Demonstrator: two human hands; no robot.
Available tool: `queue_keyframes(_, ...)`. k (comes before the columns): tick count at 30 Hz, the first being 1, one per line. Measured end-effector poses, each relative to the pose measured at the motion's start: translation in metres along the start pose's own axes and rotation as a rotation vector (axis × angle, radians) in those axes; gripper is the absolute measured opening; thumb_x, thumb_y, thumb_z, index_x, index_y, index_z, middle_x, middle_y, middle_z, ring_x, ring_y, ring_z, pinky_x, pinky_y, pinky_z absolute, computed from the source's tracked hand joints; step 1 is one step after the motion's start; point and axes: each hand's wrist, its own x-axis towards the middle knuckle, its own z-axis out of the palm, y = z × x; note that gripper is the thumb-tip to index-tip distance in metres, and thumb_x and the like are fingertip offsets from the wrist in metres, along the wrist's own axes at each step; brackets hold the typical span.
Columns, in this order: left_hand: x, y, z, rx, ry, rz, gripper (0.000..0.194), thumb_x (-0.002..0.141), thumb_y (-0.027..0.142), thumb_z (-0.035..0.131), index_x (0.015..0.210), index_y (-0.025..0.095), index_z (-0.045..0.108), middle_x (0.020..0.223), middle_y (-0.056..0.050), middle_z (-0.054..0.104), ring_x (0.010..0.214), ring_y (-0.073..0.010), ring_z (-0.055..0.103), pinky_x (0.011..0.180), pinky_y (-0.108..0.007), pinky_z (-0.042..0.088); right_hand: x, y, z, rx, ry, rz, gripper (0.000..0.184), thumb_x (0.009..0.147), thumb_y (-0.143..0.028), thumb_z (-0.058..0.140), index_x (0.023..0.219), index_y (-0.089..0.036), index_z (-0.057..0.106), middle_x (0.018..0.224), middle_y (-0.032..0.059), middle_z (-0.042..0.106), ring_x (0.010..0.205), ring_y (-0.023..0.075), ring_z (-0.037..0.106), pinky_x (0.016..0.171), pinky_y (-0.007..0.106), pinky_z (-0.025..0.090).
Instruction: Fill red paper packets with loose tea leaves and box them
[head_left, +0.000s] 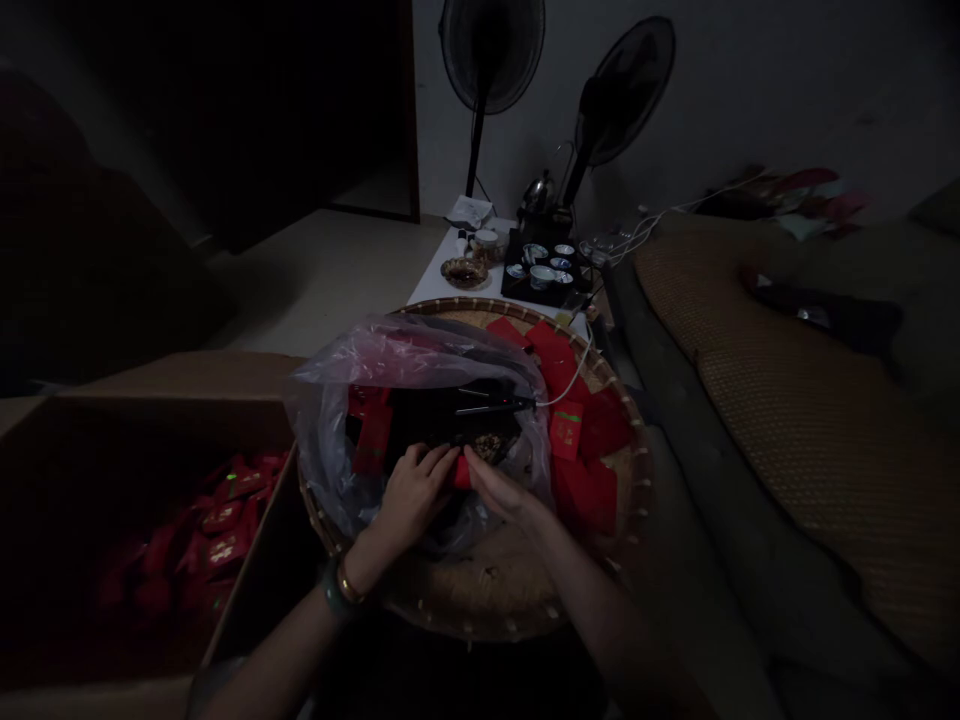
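My left hand (418, 487) and my right hand (496, 492) meet over the front of a round woven basket tray (517, 590). Between their closed fingers is a small red packet (462, 473), partly hidden by them. Just beyond lies a patch of small brownish pieces (489, 446) on a dark surface inside an open clear plastic bag (330, 400). A black two-armed tool like a small hair straightener (495, 405), with a white cord and a tiny red light, rests in the bag's mouth. Red envelopes (566, 430) lie along the tray's right side, and another red packet (373, 440) sits at left.
A cardboard box (150, 385) with many gold-printed red packets (225, 515) stands at left. Behind the tray, a white table (431, 285) bears a dark tea tray (514, 290) with cups. Two fans (491, 50) stand behind; a woven mat (757, 400) covers the seat at right.
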Motion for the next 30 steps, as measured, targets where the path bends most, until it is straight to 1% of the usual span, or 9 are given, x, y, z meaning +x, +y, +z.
queue_keyframes(4, 0.0, -0.012, 0.01, -0.028, -0.001, -0.059, 0.055, 0.068, 0.014, 0.066, 0.121, 0.02, 0.055, 0.114, -0.008, 0.064, 0.102, -0.0292, 0.048, 0.081, -0.042, 0.042, -0.005, -0.009, 0.0, -0.009, -0.071, 0.046, 0.061, 0.074, -0.071, 0.047, 0.098, -0.018, 0.064, 0.105, 0.007, 0.066, 0.108, 0.0197, 0.055, 0.102, 0.037, 0.033)
queue_keyframes(9, -0.005, -0.03, 0.014, -0.081, -0.031, -0.027, 0.049, 0.071, 0.026, 0.069, 0.118, 0.019, 0.057, 0.108, -0.009, 0.067, 0.091, -0.0242, 0.055, 0.08, -0.037, 0.043, -0.008, -0.013, -0.002, -0.077, -0.149, 0.059, 0.068, 0.075, -0.074, 0.039, 0.099, -0.015, 0.064, 0.103, 0.0091, 0.067, 0.106, 0.0207, 0.057, 0.102, 0.038, 0.031)
queue_keyframes(12, -0.006, -0.036, 0.007, -0.084, -0.034, 0.012, 0.046, 0.074, 0.031, 0.067, 0.117, 0.018, 0.058, 0.106, -0.01, 0.067, 0.089, -0.0228, 0.059, 0.081, -0.037, 0.044, -0.007, -0.011, -0.005, -0.074, -0.073, 0.051, 0.065, 0.072, -0.073, 0.045, 0.096, -0.015, 0.065, 0.097, 0.0082, 0.068, 0.098, 0.0208, 0.06, 0.098, 0.038, 0.034)
queue_keyframes(16, -0.005, -0.039, -0.006, -0.125, -0.044, 0.007, 0.046, 0.075, 0.031, 0.066, 0.118, 0.018, 0.058, 0.1, -0.009, 0.069, 0.087, -0.0211, 0.062, 0.077, -0.033, 0.048, -0.003, -0.007, -0.009, -0.119, 0.037, -0.048, 0.046, 0.063, -0.054, 0.07, 0.093, -0.019, 0.067, 0.097, 0.004, 0.069, 0.092, 0.0193, 0.061, 0.095, 0.035, 0.037)
queue_keyframes(19, -0.008, -0.045, -0.01, -0.168, -0.025, -0.028, 0.041, 0.076, 0.034, 0.064, 0.115, 0.019, 0.06, 0.098, -0.009, 0.069, 0.083, -0.0197, 0.065, 0.073, -0.029, 0.05, -0.001, -0.006, -0.011, -0.116, 0.074, -0.071, 0.04, 0.064, -0.048, 0.07, 0.091, -0.019, 0.068, 0.093, 0.0035, 0.07, 0.087, 0.0184, 0.061, 0.092, 0.034, 0.039)
queue_keyframes(24, -0.018, -0.063, -0.015, -0.12, 0.007, -0.162, 0.02, 0.082, 0.032, 0.056, 0.089, 0.019, 0.07, 0.08, -0.008, 0.07, 0.074, -0.0206, 0.065, 0.069, -0.031, 0.049, -0.002, -0.01, -0.021, -0.091, 0.164, -0.082, 0.036, 0.068, -0.046, 0.066, 0.092, -0.019, 0.066, 0.092, 0.0035, 0.069, 0.086, 0.0178, 0.062, 0.085, 0.033, 0.043)
queue_keyframes(25, -0.019, -0.063, -0.017, -0.115, 0.036, -0.179, 0.023, 0.081, 0.033, 0.057, 0.095, 0.019, 0.068, 0.086, -0.008, 0.07, 0.079, -0.0217, 0.065, 0.072, -0.032, 0.05, -0.002, -0.011, -0.022, -0.126, 0.166, -0.102, 0.034, 0.069, -0.046, 0.065, 0.091, -0.019, 0.066, 0.091, 0.0031, 0.069, 0.086, 0.0179, 0.061, 0.085, 0.033, 0.043)
queue_keyframes(27, -0.017, -0.056, -0.021, -0.116, 0.099, -0.156, 0.05, 0.075, 0.037, 0.063, 0.121, 0.019, 0.055, 0.112, -0.011, 0.064, 0.098, -0.0251, 0.059, 0.083, -0.038, 0.047, 0.001, -0.009, -0.021, -0.238, 0.16, -0.142, 0.028, 0.072, -0.044, 0.062, 0.084, -0.019, 0.066, 0.085, 0.0019, 0.068, 0.085, 0.018, 0.061, 0.084, 0.033, 0.043)
queue_keyframes(30, -0.008, -0.035, -0.02, -0.101, 0.067, -0.029, 0.078, 0.067, 0.035, 0.07, 0.136, 0.02, 0.037, 0.134, -0.012, 0.048, 0.112, -0.0289, 0.048, 0.093, -0.044, 0.041, 0.005, -0.001, -0.01, -0.38, 0.116, -0.16, 0.023, 0.075, -0.041, 0.058, 0.075, -0.019, 0.064, 0.076, 0.0001, 0.067, 0.078, 0.0174, 0.06, 0.08, 0.032, 0.044)
